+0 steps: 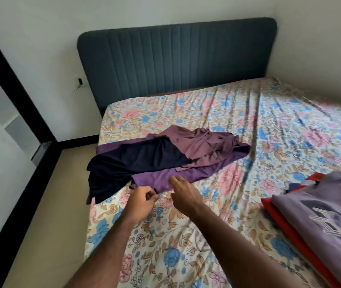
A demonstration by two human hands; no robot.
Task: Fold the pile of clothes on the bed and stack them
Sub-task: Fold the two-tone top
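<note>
Clothes (165, 154) lie heaped at the bed's (186, 235) near-left edge; my left hand (142, 201) seems to pinch the purple hem while my right hand (183, 190), fingers loosely curled and holding nothing, should catch the edge alongside and draw it flat.

Home bedroom, bed (238, 121) with floral sheet, padded headboard (175, 57)

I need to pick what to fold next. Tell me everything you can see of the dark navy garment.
The navy garment is dark, soft-looking fabric, unfolded and crumpled. It lies on top of the purple clothes near the bed's left edge, its lower end drooping over the side. Neither hand touches it.
</note>
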